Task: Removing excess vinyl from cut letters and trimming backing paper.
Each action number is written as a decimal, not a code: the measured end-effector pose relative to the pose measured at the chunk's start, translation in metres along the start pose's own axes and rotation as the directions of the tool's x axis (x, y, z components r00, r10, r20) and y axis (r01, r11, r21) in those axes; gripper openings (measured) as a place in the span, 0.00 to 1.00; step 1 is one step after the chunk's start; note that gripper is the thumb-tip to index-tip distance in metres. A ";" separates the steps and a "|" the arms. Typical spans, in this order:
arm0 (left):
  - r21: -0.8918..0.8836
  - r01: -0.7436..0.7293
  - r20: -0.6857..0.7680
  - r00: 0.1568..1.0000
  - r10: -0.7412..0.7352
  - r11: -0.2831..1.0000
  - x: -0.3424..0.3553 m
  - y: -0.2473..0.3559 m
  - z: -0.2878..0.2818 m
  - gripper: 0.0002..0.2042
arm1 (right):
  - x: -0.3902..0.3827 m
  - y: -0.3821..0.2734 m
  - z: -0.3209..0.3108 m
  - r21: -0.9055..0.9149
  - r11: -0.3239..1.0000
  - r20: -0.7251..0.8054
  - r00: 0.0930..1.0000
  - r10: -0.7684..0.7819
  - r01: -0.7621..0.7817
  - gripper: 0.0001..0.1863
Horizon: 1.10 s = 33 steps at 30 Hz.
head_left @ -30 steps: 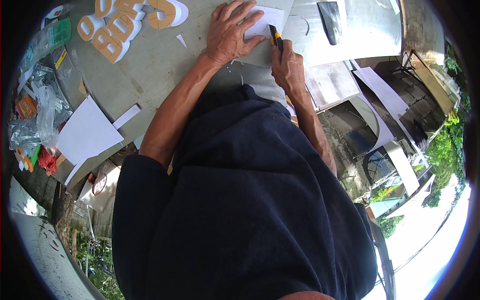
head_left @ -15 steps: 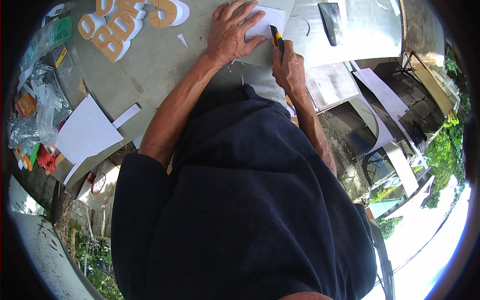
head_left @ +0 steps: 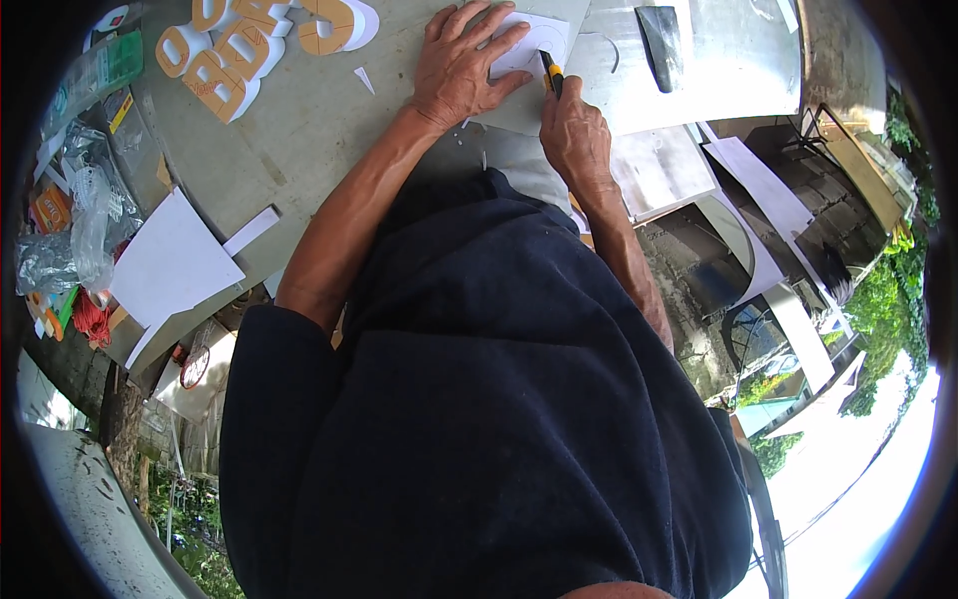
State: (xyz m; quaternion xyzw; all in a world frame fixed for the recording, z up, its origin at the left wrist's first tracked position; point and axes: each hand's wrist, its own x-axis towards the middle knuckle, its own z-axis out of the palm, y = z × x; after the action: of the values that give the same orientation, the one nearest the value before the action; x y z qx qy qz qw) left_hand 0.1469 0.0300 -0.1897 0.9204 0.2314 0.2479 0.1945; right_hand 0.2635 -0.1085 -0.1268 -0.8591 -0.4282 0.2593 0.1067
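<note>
Holding a white sheet (head_left: 547,35) near the near edge of the table (head_left: 299,140) under the left hand (head_left: 461,68), spread palm-down with fingers open. Gripping a yellow-and-black cutter knife (head_left: 555,75) in the closed right hand (head_left: 577,128); aiming its blade at the sheet, apparently touching, though too small to tell surely. Working with a dark strip (head_left: 657,48) nearer the right edge, tan-faced letter shapes (head_left: 239,62) toward the left edge, and a large white panel (head_left: 175,258) by the near left corner.

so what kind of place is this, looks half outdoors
Probably a small open-air workshop, perhaps for signs or crafts: thick cut-out letters lie on a worktable, the right hand holds a utility knife, and greenery shows beyond.
</note>
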 end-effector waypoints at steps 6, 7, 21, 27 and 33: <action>-0.009 -0.020 -0.024 1.000 0.020 1.000 -0.002 -0.001 0.002 0.23 | 0.004 -0.009 -0.004 -0.148 0.989 0.070 0.997 0.040 -0.030 0.09; -0.016 -0.027 -0.030 0.999 0.026 1.000 -0.002 -0.002 0.002 0.22 | 0.004 -0.009 -0.004 -0.163 0.986 0.072 0.997 0.038 -0.026 0.08; -0.030 -0.009 -0.047 0.999 0.008 1.000 -0.003 -0.002 0.003 0.22 | 0.006 -0.016 -0.007 -0.190 0.981 0.103 0.993 0.063 -0.043 0.08; -0.028 0.003 -0.052 0.999 -0.005 1.000 -0.002 0.000 0.001 0.22 | 0.010 -0.020 -0.011 -0.193 0.979 0.132 0.987 0.090 -0.063 0.09; -0.022 0.013 -0.071 0.997 -0.015 1.000 -0.007 -0.005 0.009 0.21 | 0.009 -0.020 -0.011 -0.200 0.978 0.139 0.986 0.088 -0.059 0.09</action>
State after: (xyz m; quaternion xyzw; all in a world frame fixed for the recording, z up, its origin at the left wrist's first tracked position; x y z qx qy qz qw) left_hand 0.1449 0.0284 -0.2017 0.9073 0.2420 0.2814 0.1977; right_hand 0.2603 -0.0891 -0.1122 -0.8592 -0.4262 0.2823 -0.0195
